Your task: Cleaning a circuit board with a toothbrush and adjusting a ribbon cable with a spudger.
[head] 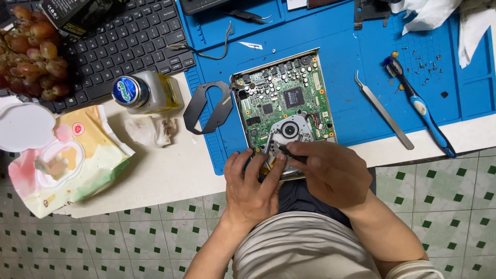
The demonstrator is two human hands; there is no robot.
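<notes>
Item: green circuit board (281,101) in a metal frame, being kept on the blue work mat (341,62) at the near table edge, with a round silver disc drive part (289,130) at its near end.

Left hand (253,188): fingers are being spread and pressed on the board's near edge beside the drive part; nothing is being gripped.

Right hand (333,173): is being closed around a thin dark tool (289,151), whose tip is being held against the drive part.

Nearby: black metal bracket (206,107) is being left just beside the board's left edge; tweezers (382,109) and a blue-handled brush (418,106) are lying apart to the right; a glass bottle (147,92), a crumpled wipe (151,130), a wipes packet (67,157), a keyboard (124,41) and grapes (31,51) are sitting to the left.
</notes>
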